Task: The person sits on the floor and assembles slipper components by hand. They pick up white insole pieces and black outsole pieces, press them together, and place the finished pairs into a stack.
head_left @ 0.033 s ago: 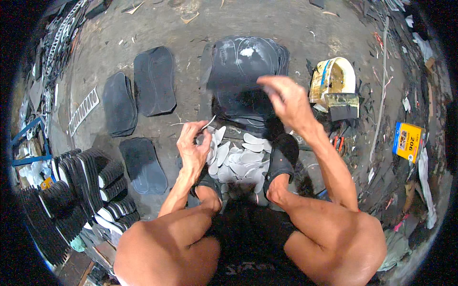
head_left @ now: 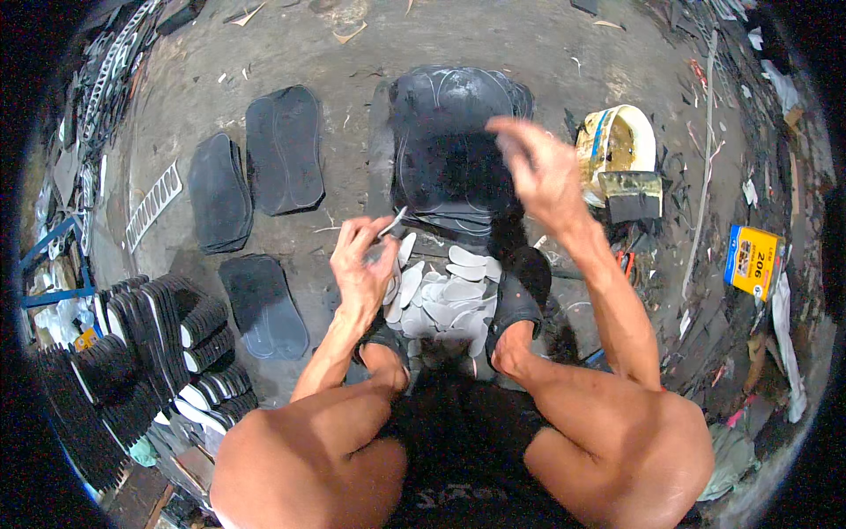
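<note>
My left hand point(head_left: 363, 264) is pinched round a thin pale grey curved piece point(head_left: 393, 222), its tip sticking up past the fingers. Below and beside that hand lies a heap of similar pale grey curved pieces point(head_left: 445, 300), between my two feet. My right hand point(head_left: 546, 176) hovers over the right side of a stack of black sheets point(head_left: 441, 167) marked with pale sole-shaped outlines. Its forefinger stretches out to the left, apart from the thumb, with nothing visible in the hand; the fingertips are blurred. A whitish smear shows on the far part of the top sheet.
At the right stands a stained, cut-open white tub point(head_left: 634, 141) with a dark-and-tan block point(head_left: 631, 196) against it. Black sole-shaped sheets point(head_left: 286, 150) lie in piles at the left. Rows of black soles point(head_left: 167, 344) stand near left. Scraps litter the right edge near a yellow-blue packet point(head_left: 754, 263).
My right hand has moved slightly away and to the right. My left hand has turned a little, tilting the pale piece. The bright white patch on the top sheet now looks like a fainter smear.
</note>
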The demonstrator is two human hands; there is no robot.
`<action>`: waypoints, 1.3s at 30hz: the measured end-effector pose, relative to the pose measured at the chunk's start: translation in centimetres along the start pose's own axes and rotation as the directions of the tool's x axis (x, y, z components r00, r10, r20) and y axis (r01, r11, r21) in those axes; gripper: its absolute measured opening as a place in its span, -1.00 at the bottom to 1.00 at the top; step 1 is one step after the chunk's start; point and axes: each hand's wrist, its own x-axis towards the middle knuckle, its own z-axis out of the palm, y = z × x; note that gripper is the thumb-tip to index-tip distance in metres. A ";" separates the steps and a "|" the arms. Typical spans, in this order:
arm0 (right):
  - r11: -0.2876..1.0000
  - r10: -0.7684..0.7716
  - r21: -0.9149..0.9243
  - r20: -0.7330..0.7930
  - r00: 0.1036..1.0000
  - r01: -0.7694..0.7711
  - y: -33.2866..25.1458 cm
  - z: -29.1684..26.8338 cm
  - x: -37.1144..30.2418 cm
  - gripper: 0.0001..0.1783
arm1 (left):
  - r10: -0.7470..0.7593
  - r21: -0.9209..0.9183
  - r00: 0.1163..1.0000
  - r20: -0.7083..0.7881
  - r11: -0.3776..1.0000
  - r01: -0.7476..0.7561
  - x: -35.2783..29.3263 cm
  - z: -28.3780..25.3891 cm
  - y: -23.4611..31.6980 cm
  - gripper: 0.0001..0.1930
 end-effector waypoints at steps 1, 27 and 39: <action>1.000 0.006 -0.022 -0.084 0.996 -0.008 -1.7 -1.5 2.2 -0.64 | 0.085 0.017 0.995 -0.047 0.996 -0.084 1.5 1.1 1.0 -0.64; 0.996 0.078 -0.036 0.025 0.997 -0.077 -0.2 1.1 1.1 -0.76 | 0.193 0.075 0.970 0.150 0.976 -0.206 4.9 8.9 3.6 -0.60; 0.998 -0.026 -0.055 -0.041 0.999 0.024 1.4 3.6 -0.9 -0.80 | 0.215 0.123 0.967 0.132 0.965 -0.232 5.4 9.5 3.5 -0.61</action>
